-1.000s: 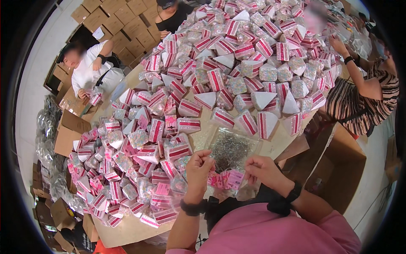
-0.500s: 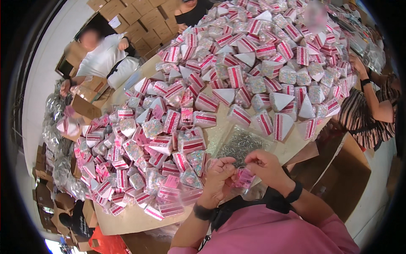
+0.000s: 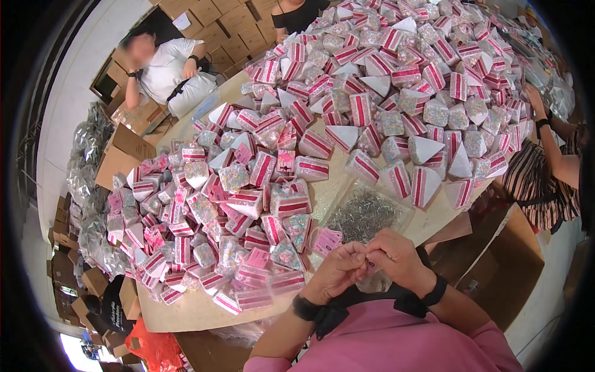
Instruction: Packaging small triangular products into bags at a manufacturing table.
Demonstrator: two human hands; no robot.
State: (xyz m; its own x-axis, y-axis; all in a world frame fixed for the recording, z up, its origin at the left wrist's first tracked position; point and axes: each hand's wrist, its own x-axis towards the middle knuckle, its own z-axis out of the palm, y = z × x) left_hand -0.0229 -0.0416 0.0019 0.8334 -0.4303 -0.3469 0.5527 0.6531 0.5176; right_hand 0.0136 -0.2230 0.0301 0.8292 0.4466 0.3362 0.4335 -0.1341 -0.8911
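Note:
Just above my lap, my left hand (image 3: 339, 271) and my right hand (image 3: 400, 259) meet with fingertips pinched together. A bit of a small pink tag (image 3: 372, 268) shows between them, mostly covered by the fingers. Any smaller piece in the right fingertips is too small to make out. Beside my left knuckles are pink printed cards (image 3: 327, 240); whether they lie on the table or touch the hand I cannot tell. Right beyond my hands lies a clear plastic bag (image 3: 396, 217) with a heap of small silvery metal pieces (image 3: 359, 214).
Wrapped cake-slice-shaped pieces (image 3: 365, 108) in pink, white and glitter cover much of the table (image 3: 180, 319). An open cardboard box (image 3: 502, 266) stands at right. People are at the far left (image 3: 170, 71), far edge (image 3: 297, 17) and right (image 3: 545, 167). Clear bags (image 3: 93, 180) hang at left.
My hands have drawn together, and the left fingers have curled into a pinch. Pink cards now show beside the left hand. The far-left person has raised a hand toward the head.

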